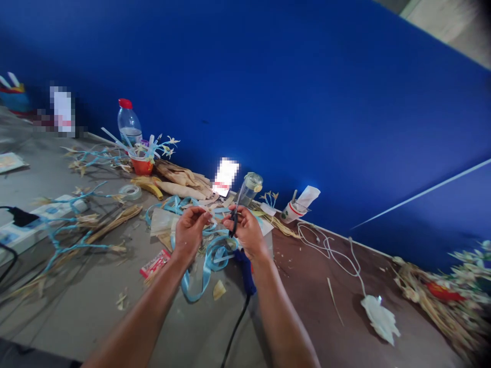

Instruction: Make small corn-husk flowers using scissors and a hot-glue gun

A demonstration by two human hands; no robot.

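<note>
My left hand (191, 230) is closed in a pinch above the middle of the table, with a small pale piece (214, 216) at its fingertips. What the piece is made of is too small to tell. Close beside it, my right hand (247, 230) is closed around black-handled scissors (233, 223), whose blades point up and away. Beneath both hands, light-blue ribbon (209, 260) lies in loose loops. A blue tool with a black cord, resembling a glue gun (245, 271), lies partly hidden under my right wrist.
Dried husks (184, 179), a tape roll (130, 191) and a red cup (141, 164) sit behind. Blue-wrapped stems (61, 245) and a power strip (23, 235) lie left. A jar (251, 188), paper cup (293, 210) and white cable (330, 250) are right. A blue partition (268, 92) stands behind.
</note>
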